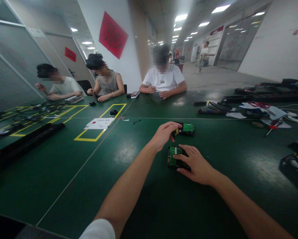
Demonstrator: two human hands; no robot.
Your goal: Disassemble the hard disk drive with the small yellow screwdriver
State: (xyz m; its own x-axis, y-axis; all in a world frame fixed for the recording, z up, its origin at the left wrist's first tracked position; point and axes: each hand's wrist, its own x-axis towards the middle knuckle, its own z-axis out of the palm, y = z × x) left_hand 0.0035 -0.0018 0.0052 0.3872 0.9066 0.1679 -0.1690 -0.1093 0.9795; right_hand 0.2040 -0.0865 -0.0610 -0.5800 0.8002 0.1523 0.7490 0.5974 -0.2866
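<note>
On the green table in front of me lies a hard drive (172,156), its green circuit board facing up. My right hand (195,162) spans it from above, fingers at the far edge, thumb at the near edge, index finger across the board. Just beyond, my left hand (163,135) is closed in a pinch on a small yellow-and-black piece (175,132), mostly covered by the fingers; its kind is unclear. A second hard drive (188,128), also board side up, lies right behind that hand, which hides its left end.
Cables and dark parts (213,108) lie at the right, with a red-handled screwdriver (273,126). Left of me are a white paper sheet (99,123) on yellow tape and a long black tray (31,141). Several people sit across the table, one person (163,78) directly opposite.
</note>
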